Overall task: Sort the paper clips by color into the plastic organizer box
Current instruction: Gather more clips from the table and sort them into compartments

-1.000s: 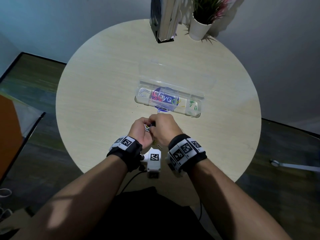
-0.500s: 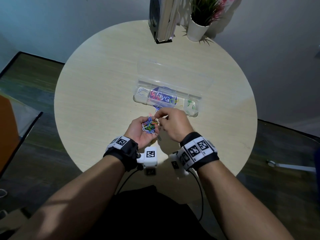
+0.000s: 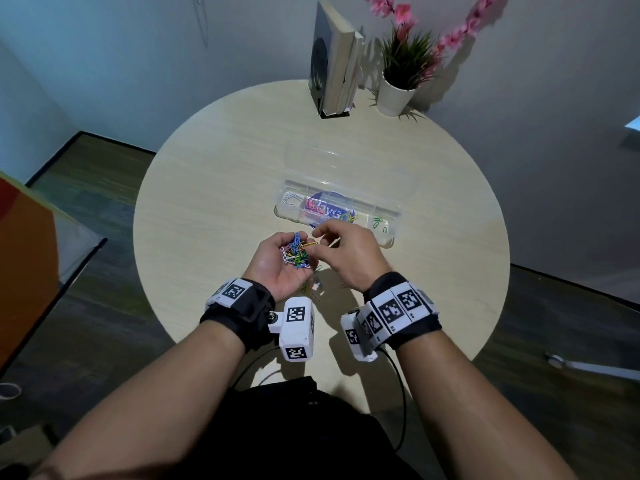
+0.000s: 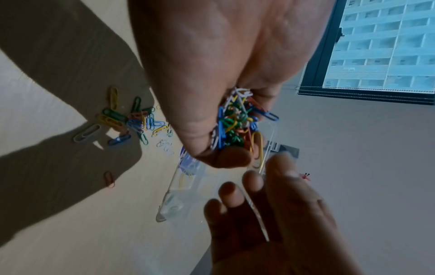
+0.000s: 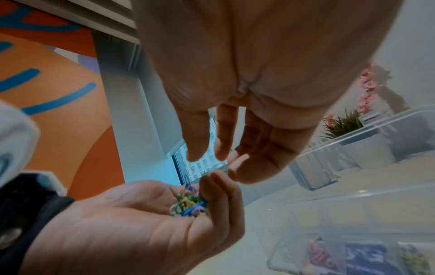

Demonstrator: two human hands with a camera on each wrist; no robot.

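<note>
My left hand (image 3: 277,268) is palm up above the table, fingers curled round a heap of mixed paper clips (image 3: 295,252). The left wrist view shows the same heap (image 4: 235,130) with a yellow clip (image 4: 257,147) sticking out. My right hand (image 3: 346,254) hovers just right of the heap. In the right wrist view its thumb and fingers (image 5: 222,147) are apart, with nothing seen between them. Just beyond stands the clear organizer box (image 3: 394,216), lid open. Its compartments hold white (image 3: 289,199), red (image 3: 313,207), blue, yellow and green clips (image 3: 379,225).
Several loose clips (image 4: 132,119) lie on the round table (image 3: 207,202) below my hands, and one red clip (image 4: 109,178) lies apart. Upright books (image 3: 332,64) and a potted plant (image 3: 394,95) stand at the far edge.
My hands were pressed together low over the table. The left has lifted and turned palm up with the heap showing. The right has drawn off to the heap's right side.
</note>
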